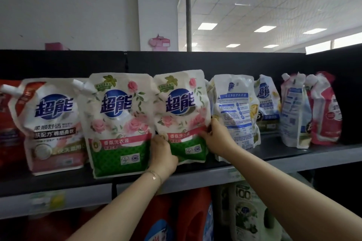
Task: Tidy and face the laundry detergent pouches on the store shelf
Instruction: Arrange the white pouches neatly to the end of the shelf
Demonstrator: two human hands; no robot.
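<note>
Both left hand (163, 155) and right hand (214, 139) grip the rose pouch (180, 111) low down; dark shelf (284, 152) lies bare near-right.

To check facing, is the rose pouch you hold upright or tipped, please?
Upright: on the held rose pouch, the logo sits level, top seal uppermost.

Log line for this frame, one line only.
step: facing right rose pouch | left hand: grips lower left edge | right hand: grips right edge | next: blue pouch shows its back

"超能" on right rose pouch (181, 121)
</note>
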